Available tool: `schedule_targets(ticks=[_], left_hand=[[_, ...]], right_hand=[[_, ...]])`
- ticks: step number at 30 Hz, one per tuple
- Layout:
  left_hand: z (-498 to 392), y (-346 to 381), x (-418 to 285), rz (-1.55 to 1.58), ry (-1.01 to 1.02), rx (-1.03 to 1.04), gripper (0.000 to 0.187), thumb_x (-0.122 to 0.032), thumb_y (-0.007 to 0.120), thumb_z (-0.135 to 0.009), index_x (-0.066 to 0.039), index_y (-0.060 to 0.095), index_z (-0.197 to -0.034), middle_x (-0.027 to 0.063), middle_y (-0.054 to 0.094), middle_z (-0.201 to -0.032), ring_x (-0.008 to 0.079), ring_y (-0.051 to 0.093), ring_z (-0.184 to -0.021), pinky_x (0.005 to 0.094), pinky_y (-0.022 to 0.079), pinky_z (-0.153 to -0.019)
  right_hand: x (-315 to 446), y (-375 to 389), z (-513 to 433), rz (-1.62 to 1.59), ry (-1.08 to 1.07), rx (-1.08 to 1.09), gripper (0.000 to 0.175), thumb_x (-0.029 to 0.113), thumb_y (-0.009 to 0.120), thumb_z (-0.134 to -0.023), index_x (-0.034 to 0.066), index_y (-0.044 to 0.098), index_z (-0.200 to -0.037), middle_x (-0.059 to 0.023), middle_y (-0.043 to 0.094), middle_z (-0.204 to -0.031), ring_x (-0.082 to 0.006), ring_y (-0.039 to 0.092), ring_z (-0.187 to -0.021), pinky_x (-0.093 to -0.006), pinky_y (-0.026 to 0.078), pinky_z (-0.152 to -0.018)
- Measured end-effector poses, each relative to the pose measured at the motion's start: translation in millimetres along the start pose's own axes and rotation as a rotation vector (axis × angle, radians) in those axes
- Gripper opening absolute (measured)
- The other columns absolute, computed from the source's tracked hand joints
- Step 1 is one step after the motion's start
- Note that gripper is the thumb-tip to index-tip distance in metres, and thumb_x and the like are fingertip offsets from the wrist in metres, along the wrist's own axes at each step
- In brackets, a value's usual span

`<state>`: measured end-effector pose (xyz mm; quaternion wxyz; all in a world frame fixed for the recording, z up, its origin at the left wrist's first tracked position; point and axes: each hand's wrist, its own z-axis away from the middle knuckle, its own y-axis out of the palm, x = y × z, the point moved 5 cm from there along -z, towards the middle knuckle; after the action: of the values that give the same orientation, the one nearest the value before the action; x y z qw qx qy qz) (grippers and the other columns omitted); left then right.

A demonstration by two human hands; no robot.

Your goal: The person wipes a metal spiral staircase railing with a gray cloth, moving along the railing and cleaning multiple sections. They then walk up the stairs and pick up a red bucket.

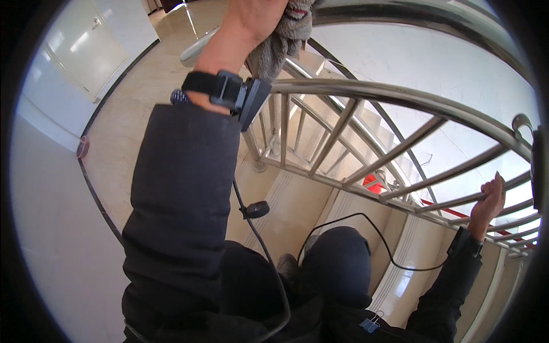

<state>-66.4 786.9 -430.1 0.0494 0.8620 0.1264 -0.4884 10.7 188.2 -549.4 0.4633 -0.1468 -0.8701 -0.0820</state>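
At the top edge of the view, my left hand [257, 19] holds a grey fluffy cloth [296, 32] against the stainless steel stair railing. The frame cuts off its fingers. The upper handrail [369, 13] curves away to the right of the cloth, and a lower rail [386, 90] runs beneath it. Far to the right, my right hand [489, 203] is closed around one of the slanted metal balusters [454, 203]. A black strap with a dark device [253, 100] sits on my left wrist.
Tiled stair treads [283, 201] with grooved edges lie below me, beside my knees. A black cable [364, 214] loops across my legs. Through the balusters show another flight and a red object [372, 183]. A white door [85, 43] and a reddish-brown round object [83, 147] are at left.
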Motion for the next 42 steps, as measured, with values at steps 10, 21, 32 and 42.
schedule_targets(ticks=[10,21,32,42], left_hand=[[-4,-9,19,-0.012,0.047,-0.180,0.064,-0.060,0.056,-0.098,0.000,0.072,-0.116,0.0113,0.076,-0.101,0.0204,0.072,-0.091,0.0353,0.056,-0.081],[10,5,42,0.305,-0.046,-0.248,0.066,-0.052,0.068,-0.096,-0.002,0.050,-0.135,0.0126,0.060,-0.123,0.0266,0.058,-0.113,0.0447,0.051,-0.095],[-17,-5,32,-0.432,0.178,0.295,0.082,-0.050,0.070,-0.090,-0.001,0.045,-0.150,0.0177,0.051,-0.151,0.0356,0.049,-0.140,0.0504,0.038,-0.119],[-27,-22,1,-0.412,0.184,0.214,0.040,-0.046,0.075,-0.085,-0.007,0.072,-0.094,0.0120,0.066,-0.085,0.0293,0.060,-0.079,0.0413,0.046,-0.073]], right_hand=[[15,6,14,0.052,0.119,-0.159,0.033,0.023,0.056,-0.108,0.0136,0.048,-0.077,0.0033,0.036,-0.069,-0.0097,0.030,-0.065,-0.0309,0.031,-0.064],[-12,-31,11,-0.056,0.264,-0.530,0.027,0.028,0.057,-0.107,0.0181,0.053,-0.082,0.0082,0.028,-0.071,-0.0067,0.028,-0.065,-0.0266,0.026,-0.059],[3,-11,9,0.014,0.343,-0.499,0.025,0.027,0.059,-0.106,0.0150,0.057,-0.084,0.0072,0.036,-0.069,-0.0068,0.034,-0.063,-0.0256,0.028,-0.058],[33,63,46,0.112,0.595,-0.240,0.024,0.027,0.061,-0.104,0.0121,0.062,-0.085,0.0063,0.043,-0.068,-0.0068,0.040,-0.061,-0.0247,0.030,-0.056]])
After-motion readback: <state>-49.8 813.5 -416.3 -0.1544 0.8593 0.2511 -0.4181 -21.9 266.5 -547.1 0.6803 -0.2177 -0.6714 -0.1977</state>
